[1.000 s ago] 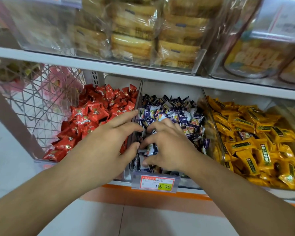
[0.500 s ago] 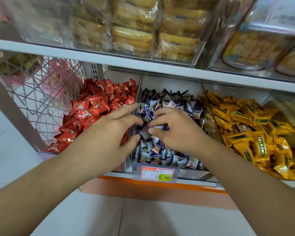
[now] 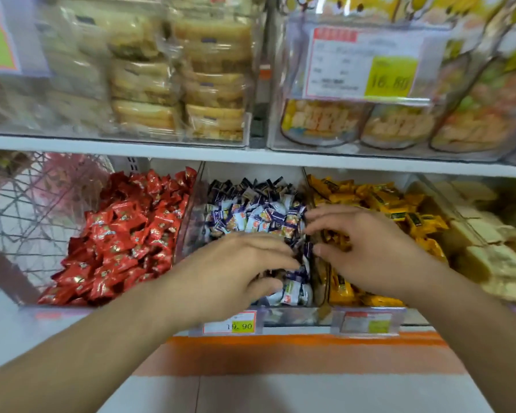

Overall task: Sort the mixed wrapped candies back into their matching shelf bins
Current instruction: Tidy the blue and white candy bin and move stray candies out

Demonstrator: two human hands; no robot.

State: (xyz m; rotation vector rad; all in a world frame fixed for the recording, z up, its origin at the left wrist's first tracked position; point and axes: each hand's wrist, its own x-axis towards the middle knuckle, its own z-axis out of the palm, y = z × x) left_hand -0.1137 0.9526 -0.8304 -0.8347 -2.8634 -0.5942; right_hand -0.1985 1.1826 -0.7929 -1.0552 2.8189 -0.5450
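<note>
Where piled, candies point(image 3: 259, 216) gleam purple-white.

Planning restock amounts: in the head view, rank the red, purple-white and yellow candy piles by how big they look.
1. Red candy pile, largest.
2. Yellow candy pile and purple-white candy pile: unsure, hands cover part of both.

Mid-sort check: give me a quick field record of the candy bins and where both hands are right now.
left bin: red candies
middle bin: purple-and-white candies
right bin: yellow candies
far right: pale wrapped pieces
left hand: over the front of the middle bin, fingers spread on the candies
right hand: over the divider between middle and yellow bins, fingers loosely curled; held candy cannot be told
price tag: below the middle bin, reads 19.90
</note>
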